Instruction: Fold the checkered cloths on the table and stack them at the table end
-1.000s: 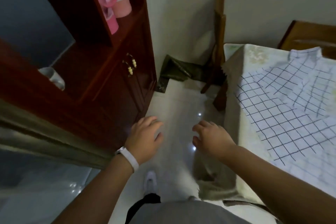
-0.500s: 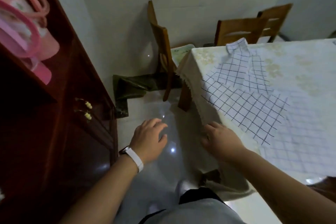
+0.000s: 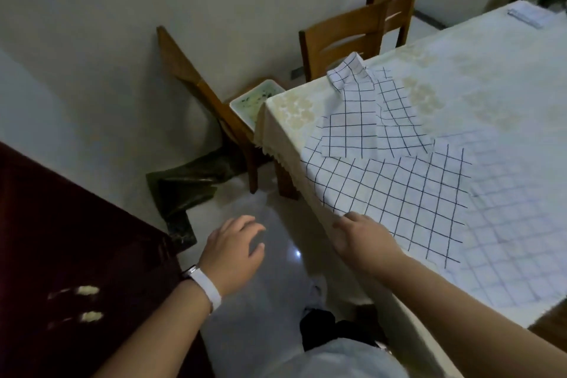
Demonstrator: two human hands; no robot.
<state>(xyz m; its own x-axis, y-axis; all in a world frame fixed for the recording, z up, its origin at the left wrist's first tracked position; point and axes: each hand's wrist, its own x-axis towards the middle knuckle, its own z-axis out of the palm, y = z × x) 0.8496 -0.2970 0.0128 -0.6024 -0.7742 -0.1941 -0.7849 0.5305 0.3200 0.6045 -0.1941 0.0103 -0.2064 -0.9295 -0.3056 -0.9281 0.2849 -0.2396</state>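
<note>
The right hand [image 3: 365, 239] has reached the checkered cloth [image 3: 395, 193] edge, perhaps touching.

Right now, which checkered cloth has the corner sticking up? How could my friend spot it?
Start at the long table with the pale flowered cover. Near its corner by the wooden chair lies the crumpled checkered cloth. Its top corner curls up off the table, while the big checkered cloth beside it, by the right hand, lies flat.
</note>
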